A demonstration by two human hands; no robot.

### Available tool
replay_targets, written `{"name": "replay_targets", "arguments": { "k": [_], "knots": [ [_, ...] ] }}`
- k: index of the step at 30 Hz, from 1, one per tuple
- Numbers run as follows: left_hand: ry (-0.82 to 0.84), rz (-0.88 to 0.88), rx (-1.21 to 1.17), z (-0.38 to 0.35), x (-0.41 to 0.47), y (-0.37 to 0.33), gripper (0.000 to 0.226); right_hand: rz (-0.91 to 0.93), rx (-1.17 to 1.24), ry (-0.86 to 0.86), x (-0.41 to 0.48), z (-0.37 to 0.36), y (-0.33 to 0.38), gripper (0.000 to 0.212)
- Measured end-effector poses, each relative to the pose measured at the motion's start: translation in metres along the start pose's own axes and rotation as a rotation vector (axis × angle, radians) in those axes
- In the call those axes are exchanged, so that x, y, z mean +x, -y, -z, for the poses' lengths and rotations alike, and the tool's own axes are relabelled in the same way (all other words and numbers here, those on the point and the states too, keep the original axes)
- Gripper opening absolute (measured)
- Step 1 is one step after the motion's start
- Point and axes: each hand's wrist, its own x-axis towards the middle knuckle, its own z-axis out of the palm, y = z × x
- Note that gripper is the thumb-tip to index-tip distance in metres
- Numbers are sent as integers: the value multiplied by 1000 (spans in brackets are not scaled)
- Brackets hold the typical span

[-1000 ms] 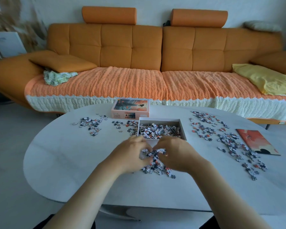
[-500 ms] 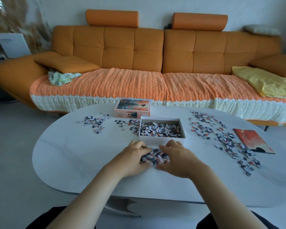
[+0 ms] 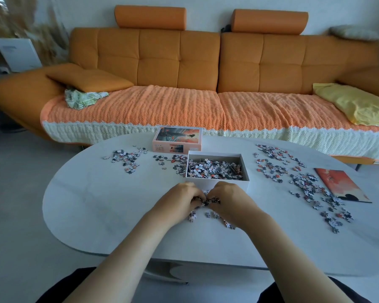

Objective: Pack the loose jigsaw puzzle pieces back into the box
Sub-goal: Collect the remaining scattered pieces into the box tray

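An open white box [image 3: 245,164] stands mid-table, partly filled with jigsaw pieces. Just in front of it my left hand [image 3: 179,202] and my right hand [image 3: 230,202] press together, fingers curled around a clump of puzzle pieces [image 3: 208,201] held between them. A few stray pieces [image 3: 214,215] lie on the table under and behind my hands. More loose pieces are scattered at the left [image 3: 127,158], beside the box's left wall [image 3: 177,162], and in a long spread on the right [image 3: 302,182].
The box lid [image 3: 177,139] with an orange picture sits behind the box. An orange picture sheet [image 3: 341,186] lies at the right. The white oval table [image 3: 96,204] stands before an orange sofa [image 3: 184,62].
My hands have closed in from either side of the pile and bunched the pieces into a clump between them; a few pieces were left behind on the table.
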Motion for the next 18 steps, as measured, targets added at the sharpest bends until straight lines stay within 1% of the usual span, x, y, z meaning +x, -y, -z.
{"name": "replay_targets", "arguments": {
  "k": [4, 7, 11, 14, 16, 18],
  "knots": [
    [-17, 4, -30, 3, 4, 1, 17, 44, 27, -21, 3, 1, -2, 20],
    [-53, 14, -85, 8, 8, -1, 16, 58, 99, -51, 5, 9, -3, 21],
    [-177, 34, -192, 22, 24, -7, 12, 58, 175, -206, 12, 28, -7, 15],
    [-291, 3, -212, 29, 41, -9, 12, 84, 194, -354, 24, 35, -13, 17],
    [-343, -7, -211, 29, 52, -8, 15, 84, 194, -407, 34, 34, -17, 18],
    [-365, -8, -198, 25, 62, -4, 17, 64, 185, -414, 43, 31, -21, 20]
  ]
}}
